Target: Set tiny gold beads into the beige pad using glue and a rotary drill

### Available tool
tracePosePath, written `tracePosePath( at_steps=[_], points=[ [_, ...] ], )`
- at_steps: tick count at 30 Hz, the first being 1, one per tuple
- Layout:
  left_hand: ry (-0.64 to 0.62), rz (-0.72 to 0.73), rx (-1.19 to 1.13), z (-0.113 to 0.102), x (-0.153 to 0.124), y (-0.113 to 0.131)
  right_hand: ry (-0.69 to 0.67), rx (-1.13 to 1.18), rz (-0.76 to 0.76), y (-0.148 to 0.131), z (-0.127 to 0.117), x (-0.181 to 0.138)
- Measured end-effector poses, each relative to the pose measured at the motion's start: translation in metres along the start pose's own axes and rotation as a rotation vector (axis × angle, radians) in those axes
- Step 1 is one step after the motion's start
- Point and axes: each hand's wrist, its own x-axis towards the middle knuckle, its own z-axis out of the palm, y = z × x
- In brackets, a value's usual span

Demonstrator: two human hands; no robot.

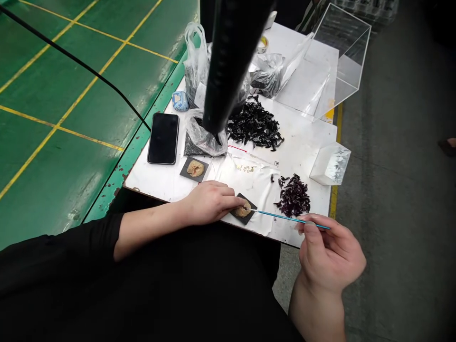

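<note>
My right hand (331,254) pinches a thin blue stick (285,218) between thumb and fingers. The stick's pale tip meets a tan putty-like lump (244,210) on a small dark square pad (243,221) at the table's front edge. My left hand (212,202) lies beside that pad, index finger stretched out onto the lump; its thumb is hidden. Tiny gold-coloured pieces (247,168) are scattered on a white sheet (228,173) behind the pad. Right of them is a heap of small dark purplish parts (294,195). A second pad (184,174) with a tan lump (195,168) sits to the left.
A larger pile of black parts (256,123) lies farther back. A black tube (231,66) hangs over the table, above an open plastic bag (204,137). A phone (163,138) rests at left. Clear boxes (329,164) stand at right; green flooring (71,85) is beyond.
</note>
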Motion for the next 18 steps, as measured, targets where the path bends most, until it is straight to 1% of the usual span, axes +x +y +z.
tracePosePath(
  at_steps=[6,11,14,16,18],
  points=[
    [-0.019,-0.006,0.005,0.002,0.000,-0.001,-0.031,-0.025,-0.006,0.006,-0.001,-0.002],
    [-0.021,-0.001,0.027,0.002,0.001,-0.001,-0.022,-0.056,0.021,0.000,-0.004,-0.001],
    [-0.032,-0.003,0.040,0.001,0.002,0.000,0.050,-0.032,-0.039,-0.002,-0.006,0.006],
    [-0.046,-0.005,0.052,0.001,0.002,0.000,0.145,-0.011,-0.120,0.001,-0.008,0.015],
    [-0.057,-0.003,0.067,0.001,0.002,0.000,0.272,-0.007,-0.207,0.006,-0.010,0.027]
  ],
)
